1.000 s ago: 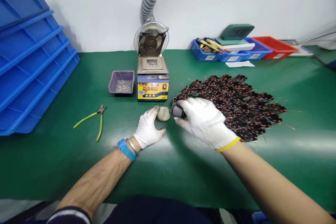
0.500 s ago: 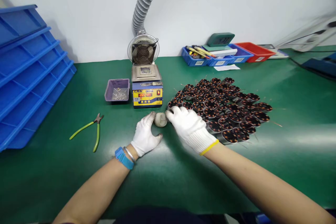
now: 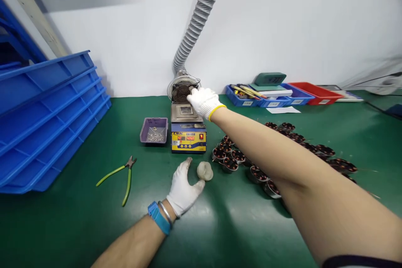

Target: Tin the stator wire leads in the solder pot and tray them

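Left hand (image 3: 185, 190), gloved, is held open, its thumb close beside a pale round lump (image 3: 205, 171) set at lower centre. Right hand (image 3: 204, 102) is raised over the blue-and-yellow unit (image 3: 188, 137) above; whether anything is gripped cannot be told. Dark cylinders (image 3: 230, 164) are clustered right of centre; green-handled pliers (image 3: 128, 184) are laid lower left.

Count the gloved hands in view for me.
2: the left hand, beside the pale round lump; the right hand, by the fan grille behind the yellow-and-blue unit.
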A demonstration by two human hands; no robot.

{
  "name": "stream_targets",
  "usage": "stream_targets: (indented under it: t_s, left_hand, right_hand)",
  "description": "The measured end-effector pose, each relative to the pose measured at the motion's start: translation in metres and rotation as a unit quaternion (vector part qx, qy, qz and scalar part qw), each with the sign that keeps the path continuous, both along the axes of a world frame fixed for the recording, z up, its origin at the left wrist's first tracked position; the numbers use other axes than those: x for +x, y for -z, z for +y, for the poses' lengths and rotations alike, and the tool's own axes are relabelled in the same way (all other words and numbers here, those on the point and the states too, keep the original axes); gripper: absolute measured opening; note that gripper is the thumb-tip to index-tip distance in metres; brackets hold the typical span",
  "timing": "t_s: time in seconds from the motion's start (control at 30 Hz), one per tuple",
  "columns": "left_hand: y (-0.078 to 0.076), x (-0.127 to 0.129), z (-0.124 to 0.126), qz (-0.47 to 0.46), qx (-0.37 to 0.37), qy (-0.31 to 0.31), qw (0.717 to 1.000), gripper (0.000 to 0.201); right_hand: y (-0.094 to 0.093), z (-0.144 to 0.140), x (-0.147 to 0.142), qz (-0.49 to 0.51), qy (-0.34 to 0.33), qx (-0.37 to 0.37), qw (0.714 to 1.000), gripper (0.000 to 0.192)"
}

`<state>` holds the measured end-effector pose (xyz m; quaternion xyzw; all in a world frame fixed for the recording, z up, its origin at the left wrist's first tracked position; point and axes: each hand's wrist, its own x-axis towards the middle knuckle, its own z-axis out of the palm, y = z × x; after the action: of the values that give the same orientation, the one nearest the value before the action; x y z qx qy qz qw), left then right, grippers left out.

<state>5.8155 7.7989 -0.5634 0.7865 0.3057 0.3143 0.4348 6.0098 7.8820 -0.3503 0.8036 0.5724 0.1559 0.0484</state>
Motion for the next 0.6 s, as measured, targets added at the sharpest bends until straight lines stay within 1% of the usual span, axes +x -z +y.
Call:
stream_targets:
  t_s: [0.07,0.17,0.23,0.3,0.4,0.43,0.5,0.6]
  left_hand:
    - [0.000,0.001,0.000,0.002,-0.006,0.001,1.000,0.069]
    - [-0.001,0.002,0.000,0.003,-0.005,-0.003,1.000,0.068]
    - [0.000,0.003,0.000,0.003,-0.004,-0.007,1.000,0.067]
    - [0.000,0.003,0.000,0.001,-0.004,-0.010,1.000,0.067]
    - [0.001,0.004,0.001,-0.004,-0.006,-0.012,1.000,0.067]
    - [0.002,0.004,0.001,-0.005,-0.007,-0.012,1.000,0.066]
    - [0.003,0.004,0.002,-0.008,-0.007,-0.012,1.000,0.066]
    - [0.003,0.004,0.003,-0.012,-0.013,-0.007,1.000,0.064]
  right_hand:
    - [0.008,0.015,0.000,0.004,-0.012,-0.006,1.000,0.042]
    - [0.012,0.021,0.002,0.015,-0.014,-0.012,1.000,0.040]
    - [0.006,0.020,0.007,0.025,-0.006,-0.015,1.000,0.040]
    - [-0.004,0.020,0.015,0.040,0.015,-0.011,0.999,0.044]
    - [-0.014,0.025,0.027,0.118,0.064,0.031,0.990,0.055]
    - [-0.014,0.028,0.030,0.148,0.075,0.045,0.985,0.058]
    - [-0.007,0.034,0.032,0.190,0.081,0.060,0.977,0.064]
    - [0.007,0.039,0.029,0.214,0.078,0.058,0.972,0.072]
